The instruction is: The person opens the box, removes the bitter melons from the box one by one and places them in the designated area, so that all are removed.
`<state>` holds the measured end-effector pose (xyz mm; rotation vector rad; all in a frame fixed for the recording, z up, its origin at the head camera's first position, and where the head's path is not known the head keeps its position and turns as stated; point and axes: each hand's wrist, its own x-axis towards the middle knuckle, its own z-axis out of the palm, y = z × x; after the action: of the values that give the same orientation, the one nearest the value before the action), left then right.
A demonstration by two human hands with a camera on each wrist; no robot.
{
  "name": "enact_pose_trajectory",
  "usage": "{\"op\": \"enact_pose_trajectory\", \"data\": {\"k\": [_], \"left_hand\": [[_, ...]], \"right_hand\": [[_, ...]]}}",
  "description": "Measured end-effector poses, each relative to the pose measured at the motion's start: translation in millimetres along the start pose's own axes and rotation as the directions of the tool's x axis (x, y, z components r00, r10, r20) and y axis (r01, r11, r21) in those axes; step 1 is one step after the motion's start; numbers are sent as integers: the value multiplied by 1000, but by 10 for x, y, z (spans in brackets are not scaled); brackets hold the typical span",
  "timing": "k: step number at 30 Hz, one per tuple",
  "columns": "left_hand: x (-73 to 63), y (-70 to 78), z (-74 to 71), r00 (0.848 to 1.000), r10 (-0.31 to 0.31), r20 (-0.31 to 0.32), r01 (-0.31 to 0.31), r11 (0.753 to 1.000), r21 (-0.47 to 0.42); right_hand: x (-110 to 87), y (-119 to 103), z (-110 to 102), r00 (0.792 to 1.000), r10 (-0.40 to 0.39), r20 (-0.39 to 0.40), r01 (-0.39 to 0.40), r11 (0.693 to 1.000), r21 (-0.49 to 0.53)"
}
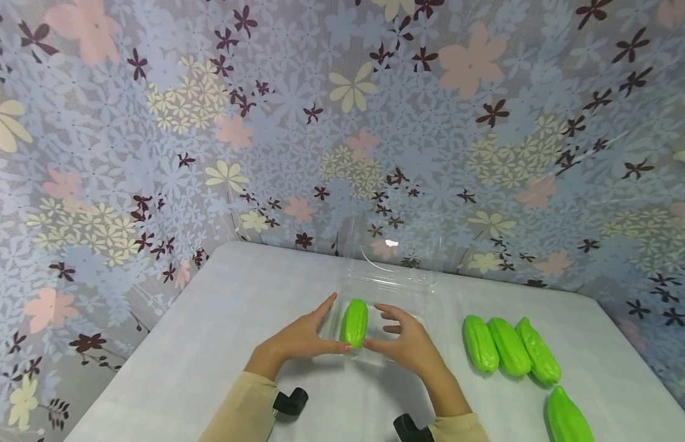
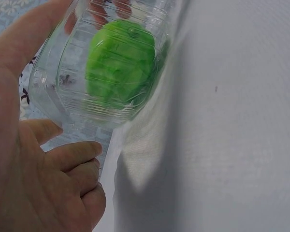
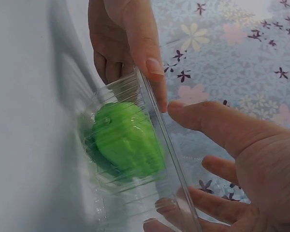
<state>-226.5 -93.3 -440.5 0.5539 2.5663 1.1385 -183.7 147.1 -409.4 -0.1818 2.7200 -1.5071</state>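
Note:
A bright green, ridged, cucumber-like toy vegetable (image 1: 354, 323) lies lengthwise in the left part of a clear plastic clamshell box (image 1: 400, 353), whose lid stands raised at the back. My left hand (image 1: 298, 336) is at the box's left front corner, fingers extended along the left side, thumb by the front rim near the vegetable's end. Over the right part of the box my right hand (image 1: 404, 341) spreads its fingers, its thumb also near the front rim. Through the clear wall the vegetable (image 3: 128, 140) shows in the right wrist view. Neither hand grips it.
Several more green toy vegetables lie on the right: three side by side (image 1: 509, 347) and another (image 1: 568, 420) nearer the front edge. The white-covered table (image 1: 254, 279) meets a flowered cloth backdrop (image 1: 298, 153) behind the raised clear lid (image 1: 394, 245).

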Motion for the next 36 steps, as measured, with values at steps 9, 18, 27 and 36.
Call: {"op": "enact_pose_trajectory", "data": {"k": [9, 18, 27, 36], "left_hand": [[-3, 10, -12, 1000, 3, 3, -3, 1000, 0], [-5, 14, 7, 1000, -8, 9, 8, 1000, 6], [-14, 15, -8, 1000, -2, 4, 2, 1000, -4], [-20, 11, -14, 1000, 3, 3, -3, 1000, -2]], "right_hand": [[89, 13, 64, 999, 9, 31, -9, 1000, 5], [131, 44, 145, 998, -4, 58, 5, 1000, -19], [185, -49, 208, 996, -36, 81, 39, 999, -37], [224, -77, 276, 997, -48, 62, 52, 996, -73]]}}
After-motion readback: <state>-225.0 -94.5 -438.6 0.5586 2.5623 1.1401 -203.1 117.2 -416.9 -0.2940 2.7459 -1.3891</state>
